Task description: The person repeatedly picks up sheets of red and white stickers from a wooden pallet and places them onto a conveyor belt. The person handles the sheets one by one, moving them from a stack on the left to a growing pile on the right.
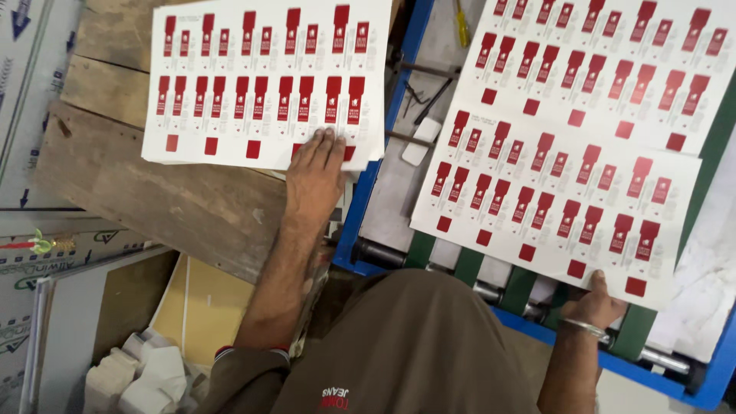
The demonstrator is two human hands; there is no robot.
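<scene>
- Head view: left hand [314, 178] lies flat, fingers spread, on the stacked printed sheets [264, 80] at eleven o'clock.
- Right hand [594, 303] pinches the lower edge of one sheet [556, 203] on the blue feeder [360, 253] at three o'clock.
- Judging by this, that sheet isn't on the stack yet.

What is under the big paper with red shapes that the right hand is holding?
Under the printed sheet held by the right hand are green belts and metal rollers in a blue frame. The machine's middle is covered.
</scene>
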